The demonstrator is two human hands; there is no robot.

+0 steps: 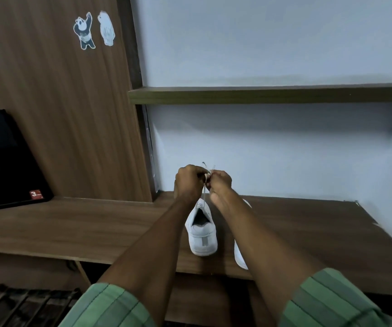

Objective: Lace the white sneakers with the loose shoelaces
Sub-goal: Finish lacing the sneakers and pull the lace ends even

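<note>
Two white sneakers stand on the brown desk (72,227), heels toward me. The left sneaker (202,234) shows its open mouth and heel. The right sneaker (240,253) is mostly hidden behind my right forearm. A white shoelace (204,197) rises taut from the left sneaker up to my hands. My left hand (189,181) and my right hand (221,181) are held together above the shoe, each pinching the lace, whose two tips stick up between them.
A wooden shelf (270,95) runs along the pale wall above the hands. A dark monitor (3,161) leans at the left against a wood panel with two bear stickers (94,30). A dark slatted rack (25,303) sits low at the left.
</note>
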